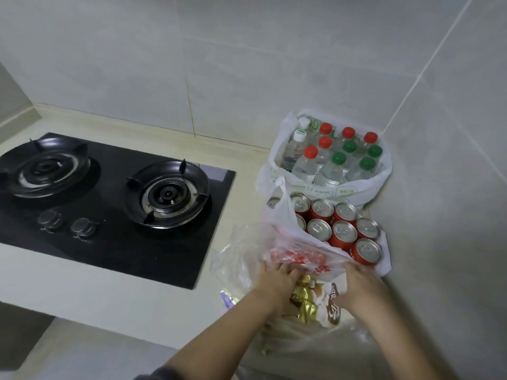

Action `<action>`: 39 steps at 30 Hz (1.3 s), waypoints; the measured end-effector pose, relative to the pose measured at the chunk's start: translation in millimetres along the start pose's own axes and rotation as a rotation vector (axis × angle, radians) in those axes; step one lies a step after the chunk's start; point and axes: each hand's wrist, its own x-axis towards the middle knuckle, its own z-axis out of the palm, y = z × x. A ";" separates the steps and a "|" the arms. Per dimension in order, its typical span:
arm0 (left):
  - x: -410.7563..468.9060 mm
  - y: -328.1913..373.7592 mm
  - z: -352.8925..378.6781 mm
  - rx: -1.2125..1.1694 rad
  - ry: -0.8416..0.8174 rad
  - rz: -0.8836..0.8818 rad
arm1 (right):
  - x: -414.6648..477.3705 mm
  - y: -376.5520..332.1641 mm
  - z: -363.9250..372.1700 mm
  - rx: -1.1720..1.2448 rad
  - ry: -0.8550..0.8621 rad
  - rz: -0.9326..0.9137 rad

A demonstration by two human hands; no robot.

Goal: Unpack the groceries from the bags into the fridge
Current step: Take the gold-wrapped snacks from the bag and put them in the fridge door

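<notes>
Packets [311, 300] sit between our left hand [277, 279] and right hand [359, 287], equally near; whether either grasps, we cannot tell.

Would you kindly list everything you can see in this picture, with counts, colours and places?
counter: one, cream; under everything
gas hob: one, black; left on the counter
far bag: one, white with green print; back corner
water bottles: eleven caps show, five red, four green, two white; upright in the far bag
middle bag: one, white with red print; before the far bag
cans: at least nine tops show, red with silver tops; upright in the middle bag
near bag: one, clear; nearest the counter edge
snack packets: number unclear, gold and white-brown; in the near bag
left hand: one; at the near bag's mouth, grip unclear
right hand: one; same place, grip unclear
</notes>
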 end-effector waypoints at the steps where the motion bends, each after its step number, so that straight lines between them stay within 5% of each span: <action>1: 0.6 -0.8 1.6 -0.005 0.003 0.004 | -0.9 -1.1 1.3 0.023 0.030 0.026; 11: 12.1 2.2 12.7 -0.021 0.008 -0.012 | 2.3 -6.8 3.9 0.241 -0.011 0.132; 26: 9.3 -2.0 14.8 0.151 0.122 0.106 | 17.9 -27.4 -6.0 0.021 0.026 0.047; 33: 15.8 1.6 6.7 0.328 -0.011 0.022 | 24.0 -30.0 -8.7 0.033 0.028 -0.003; 39: -9.5 -9.1 -8.4 0.054 0.209 -0.033 | 24.9 -29.2 -26.8 0.082 0.019 -0.081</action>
